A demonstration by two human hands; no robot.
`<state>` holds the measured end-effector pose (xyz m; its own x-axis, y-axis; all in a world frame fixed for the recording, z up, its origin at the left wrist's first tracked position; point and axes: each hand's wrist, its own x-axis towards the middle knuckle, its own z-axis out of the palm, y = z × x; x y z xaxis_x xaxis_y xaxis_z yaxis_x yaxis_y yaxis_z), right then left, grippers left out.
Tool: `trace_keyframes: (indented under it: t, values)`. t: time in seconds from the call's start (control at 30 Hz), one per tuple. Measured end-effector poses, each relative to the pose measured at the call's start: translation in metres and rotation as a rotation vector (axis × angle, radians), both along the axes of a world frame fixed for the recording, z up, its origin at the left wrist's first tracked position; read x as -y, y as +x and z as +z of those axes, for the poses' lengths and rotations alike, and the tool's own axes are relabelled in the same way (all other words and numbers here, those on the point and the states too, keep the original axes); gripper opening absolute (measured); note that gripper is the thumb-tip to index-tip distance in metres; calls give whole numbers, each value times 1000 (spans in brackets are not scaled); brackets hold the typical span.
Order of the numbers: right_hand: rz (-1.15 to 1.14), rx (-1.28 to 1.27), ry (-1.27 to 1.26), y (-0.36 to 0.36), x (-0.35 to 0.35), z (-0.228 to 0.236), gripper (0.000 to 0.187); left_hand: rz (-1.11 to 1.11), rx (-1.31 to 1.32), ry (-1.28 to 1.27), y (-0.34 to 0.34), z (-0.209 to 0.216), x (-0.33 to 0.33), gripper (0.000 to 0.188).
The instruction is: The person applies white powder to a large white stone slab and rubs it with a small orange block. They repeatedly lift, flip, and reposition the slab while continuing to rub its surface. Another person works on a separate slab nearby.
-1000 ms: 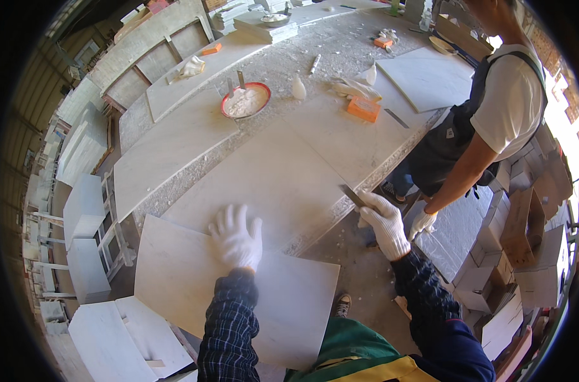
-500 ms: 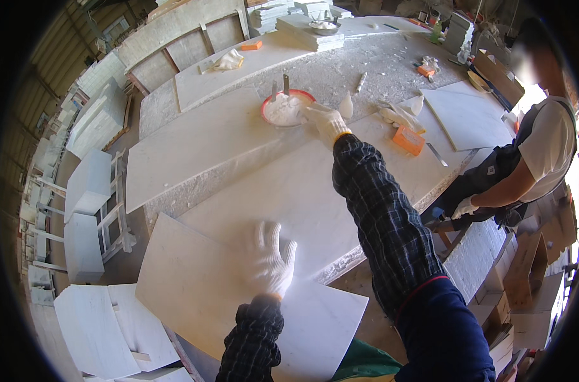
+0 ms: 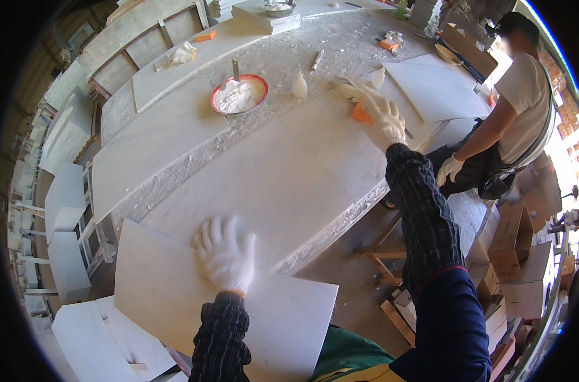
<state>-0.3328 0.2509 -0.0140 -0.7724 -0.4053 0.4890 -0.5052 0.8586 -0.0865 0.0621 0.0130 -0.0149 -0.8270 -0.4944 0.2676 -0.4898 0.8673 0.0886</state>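
Observation:
My left hand [image 3: 226, 254], in a white knit glove, lies flat with fingers spread on a white stone slab [image 3: 168, 280] in front of me. Stretched out to the right, my gloved right hand [image 3: 385, 121] is closed over an orange block [image 3: 361, 113]; the block's left part shows beside the fingers, its right part is hidden. Under and beside it lies another long white slab [image 3: 257, 172], with a pale glove [image 3: 348, 91] just beyond the hand. A thin blade [image 3: 409, 134] pokes out beside my right wrist.
A red-rimmed bowl [image 3: 262, 84] of white paste holds two metal scrapers. White squeeze bottles [image 3: 300, 86] stand on the dusty table [image 3: 340, 54]. At the right a co-worker [image 3: 525, 108] leans near a slab [image 3: 436, 89]. Cardboard boxes [image 3: 525, 274] and stacked slabs [image 3: 68, 254] flank the table.
My right hand has left the paste bowl and moved right onto the orange block. My left hand stays on the near slab, fingers spread wider. The view has shifted right.

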Motion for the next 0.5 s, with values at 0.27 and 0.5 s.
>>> trace_keyframes:
  t: [0.27, 0.5]
  values:
    - [151, -51, -109, 16, -17, 20, 63, -29, -13, -45, 5, -15, 4, 51]
    - [677, 1482, -468, 207, -137, 25, 62, -33, -16, -99, 5, -26, 9, 51]
